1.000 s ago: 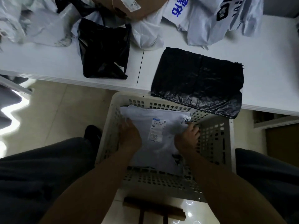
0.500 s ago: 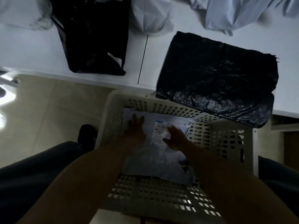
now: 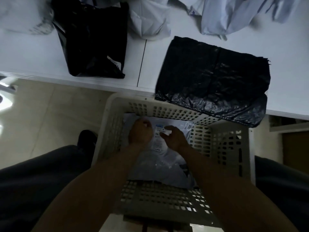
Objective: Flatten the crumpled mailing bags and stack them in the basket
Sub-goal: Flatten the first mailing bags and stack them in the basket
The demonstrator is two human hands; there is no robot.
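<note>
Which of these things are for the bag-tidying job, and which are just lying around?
For the job: white perforated plastic basket; pale grey plastic mailing bag with a printed label, lying in it; flattened black plastic bag; crumpled black plastic bag; crumpled white plastic mailing bags.
Just there: black shoe beside the basket; white table under the bags.

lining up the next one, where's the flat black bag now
In the head view, the flat black bag lies on the white table, right of centre, its near edge overhanging the far right corner of the basket.
</note>
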